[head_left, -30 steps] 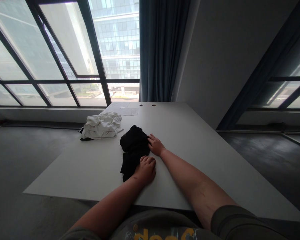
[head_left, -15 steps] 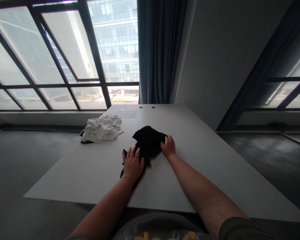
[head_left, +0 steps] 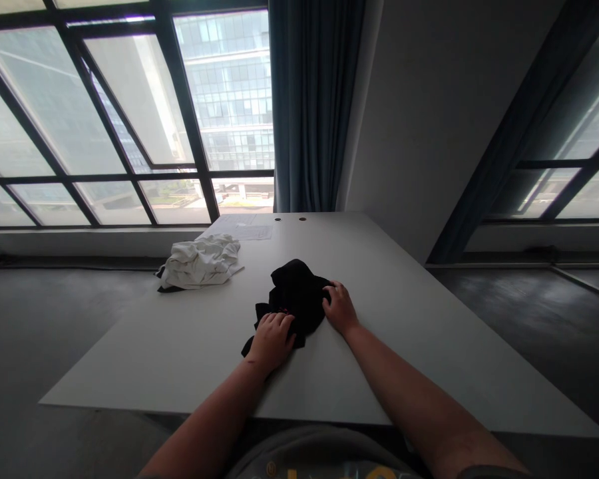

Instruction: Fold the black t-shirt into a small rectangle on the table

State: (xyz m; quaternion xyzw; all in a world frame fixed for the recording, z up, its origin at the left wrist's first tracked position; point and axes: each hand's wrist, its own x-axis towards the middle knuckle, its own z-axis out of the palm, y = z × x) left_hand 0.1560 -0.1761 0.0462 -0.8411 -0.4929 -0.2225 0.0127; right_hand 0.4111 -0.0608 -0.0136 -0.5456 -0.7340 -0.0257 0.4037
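Observation:
A crumpled black garment [head_left: 299, 293] lies bunched on the white table [head_left: 379, 372] in front of me. What kind of garment it is I cannot tell from its folds. A small red mark shows on it just above my left fingers. My left hand [head_left: 273, 339] rests on its near left part, fingers curled into the fabric. At its right edge, my right hand [head_left: 340, 308] grips a bit of the cloth between thumb and fingers. The fabric under my left palm is hidden.
A heap of white cloth [head_left: 199, 261] with a dark piece under it lies at the table's left edge. Behind it are printed paper sheets [head_left: 249, 231]. Two small round holes [head_left: 302, 219] mark the far end, near the blue curtain [head_left: 309, 106] and windows.
The black garment has become more bunched together. My left hand has shifted slightly right, its fingers going from spread to curled. My right hand stays at the cloth's right edge. The view has tilted slightly.

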